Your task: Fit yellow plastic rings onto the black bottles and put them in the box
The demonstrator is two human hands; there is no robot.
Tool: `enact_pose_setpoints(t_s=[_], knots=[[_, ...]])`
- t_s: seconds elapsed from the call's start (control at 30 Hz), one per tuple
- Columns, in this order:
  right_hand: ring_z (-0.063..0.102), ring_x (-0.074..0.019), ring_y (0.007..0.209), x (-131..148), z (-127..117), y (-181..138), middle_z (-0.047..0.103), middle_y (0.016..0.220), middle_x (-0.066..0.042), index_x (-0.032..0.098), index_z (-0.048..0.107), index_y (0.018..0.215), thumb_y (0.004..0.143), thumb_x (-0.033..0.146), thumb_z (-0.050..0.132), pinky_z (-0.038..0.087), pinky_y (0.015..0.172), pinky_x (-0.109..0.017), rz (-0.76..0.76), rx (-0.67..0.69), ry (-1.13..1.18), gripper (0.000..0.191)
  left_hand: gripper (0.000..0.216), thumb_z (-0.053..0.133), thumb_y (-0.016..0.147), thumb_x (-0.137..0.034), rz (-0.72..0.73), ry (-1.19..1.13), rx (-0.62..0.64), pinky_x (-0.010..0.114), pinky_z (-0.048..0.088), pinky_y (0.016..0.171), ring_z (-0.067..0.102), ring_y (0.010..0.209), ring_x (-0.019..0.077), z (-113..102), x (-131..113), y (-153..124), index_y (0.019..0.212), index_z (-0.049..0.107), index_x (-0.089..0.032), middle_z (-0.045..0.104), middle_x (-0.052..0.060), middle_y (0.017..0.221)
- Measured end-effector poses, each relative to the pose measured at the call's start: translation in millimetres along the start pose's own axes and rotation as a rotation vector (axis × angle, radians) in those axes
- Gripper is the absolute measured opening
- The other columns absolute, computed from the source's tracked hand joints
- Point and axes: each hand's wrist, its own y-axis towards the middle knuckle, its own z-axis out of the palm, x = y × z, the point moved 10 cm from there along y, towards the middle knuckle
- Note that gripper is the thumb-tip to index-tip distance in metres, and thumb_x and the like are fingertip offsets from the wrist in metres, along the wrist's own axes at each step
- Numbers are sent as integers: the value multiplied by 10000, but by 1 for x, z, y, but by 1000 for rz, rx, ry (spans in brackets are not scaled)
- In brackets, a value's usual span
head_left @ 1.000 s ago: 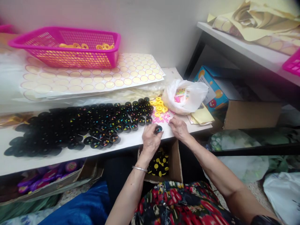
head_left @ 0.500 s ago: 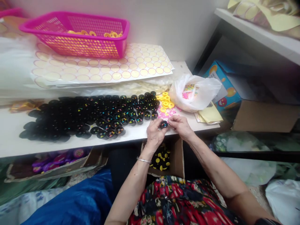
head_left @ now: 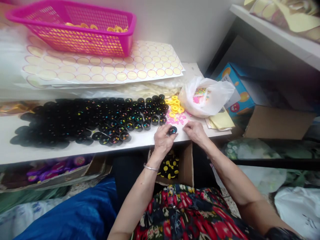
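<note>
Head view: the left hand (head_left: 163,139) is closed around a small, round, black plastic cup (head_left: 172,130), gripped between thumb and fingers, with its open mouth facing up and coloured bits visible inside. Just to its right, apart from the cup, the right hand (head_left: 196,133) is curled with thumb and fingers drawn close; I cannot tell whether the tips meet or pinch anything.

Beyond both hands, on the white table (head_left: 140,138), lie loose, tiny pink pieces (head_left: 176,120), with a small heap of glossy yellow ring-shaped plastic pieces (head_left: 174,106) behind them. Past the right hand sits a crumpled white plastic bag (head_left: 220,95), its opening showing pink and multicoloured bits.

To the left of the left hand stand close-packed rows of similar black cups (head_left: 146,125). Those nearest it hold coloured bits, so that portion looks done; the farthest are too dark and blurred to judge. The loose pink pieces and heaped yellow pieces appear unused, and I see no yellow piece on the held cup. Below the left hand, an open brown cardboard box (head_left: 188,165) contains black-and-yellow pieces (head_left: 171,166); whether these are finished cups is unclear.
</note>
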Motion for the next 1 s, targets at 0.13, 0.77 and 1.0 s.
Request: enact_pose_setpoints(t_s=[0.13,0.77,1.0], knots=[[539,-153,621,-2,-5,1,626,615,-39,142,654,632,692,237,542,368,607,-252,25,-70,93,159,297,715,641,-244,7,-8,-5,277,432,683,532,769,157,-1,0,0,919,627,-189,607,20,816],[513,-147,692,59,-14,-27,548,741,-30,183,578,778,827,188,455,388,644,-255,-438,-208,71,132,252,700,617,-204,-86,3,-4,253,432,637,509,668,129,2,8,-1,863,646,-199,597,1,756],[476,-156,703,95,1,-29,549,730,-48,158,611,753,850,170,438,333,630,-265,-534,-81,-225,199,258,619,614,-121,-82,25,5,257,439,652,526,708,140,3,7,-2,856,651,-202,605,5,771]])
